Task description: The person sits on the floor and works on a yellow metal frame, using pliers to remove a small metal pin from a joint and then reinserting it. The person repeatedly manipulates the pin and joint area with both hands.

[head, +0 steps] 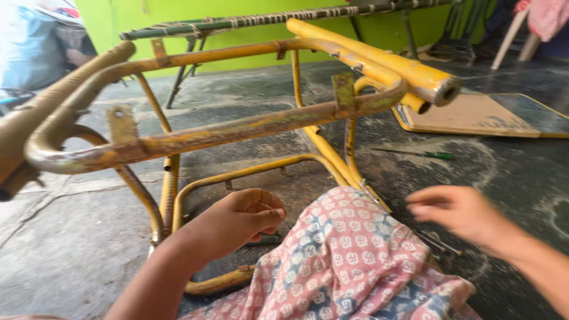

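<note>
Left hand curled loosely, apparently clasping nothing, beside yellow tubular metal frame lying overturned on concrete floor. Right hand blurred, fingers spread, unladen, near thin rods. Green-handled screwdriver untouched beyond. Frame bare, rusty; progress unclear.

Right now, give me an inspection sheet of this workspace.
Surface: dark, dusty concrete floor, cracked at left.
Job's things: rusty yellow tubular metal frame lying over the floor.
Clutter: green-handled screwdriver; flat board; thin rods.
Grips: left hand curled in a fist, contents unclear; right hand open, blurred, above the rods.
Cables: nothing seen.
Surroundings: green wall; second dark frame; patterned cloth over the lap.
</note>
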